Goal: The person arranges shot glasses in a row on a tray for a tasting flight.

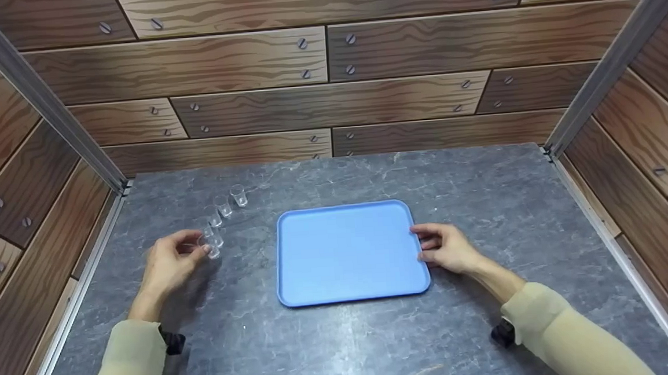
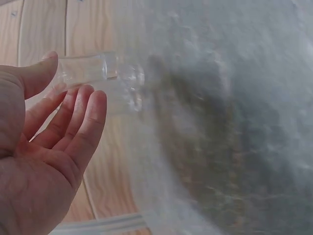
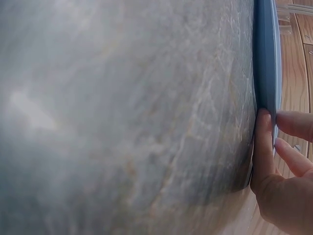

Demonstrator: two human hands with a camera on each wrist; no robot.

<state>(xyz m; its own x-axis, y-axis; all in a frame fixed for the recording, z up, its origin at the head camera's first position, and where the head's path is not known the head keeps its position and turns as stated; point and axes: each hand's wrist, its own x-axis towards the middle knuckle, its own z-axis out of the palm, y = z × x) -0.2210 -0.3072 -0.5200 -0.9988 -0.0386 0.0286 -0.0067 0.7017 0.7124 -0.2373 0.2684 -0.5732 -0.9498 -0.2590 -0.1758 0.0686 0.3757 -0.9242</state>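
My left hand (image 1: 170, 260) pinches a small clear shot glass (image 2: 84, 69) between thumb and fingertips at the near end of a slanting row. Just behind it several like shot glasses (image 1: 224, 209) stand on the table's left side. A flat blue tray (image 1: 350, 256) with a low raised rim lies mid-table. At its right edge my right hand (image 1: 453, 251) grips the rim, with fingers on both sides of it in the right wrist view. The held glass is partly hidden behind the left thumb and fingers.
The grey marbled table (image 1: 344, 349) is walled at the back and sides by wood-patterned panels (image 1: 407, 49). Metal posts (image 1: 62, 111) rise at the back corners, and metal rails (image 1: 80, 301) run along the side edges.
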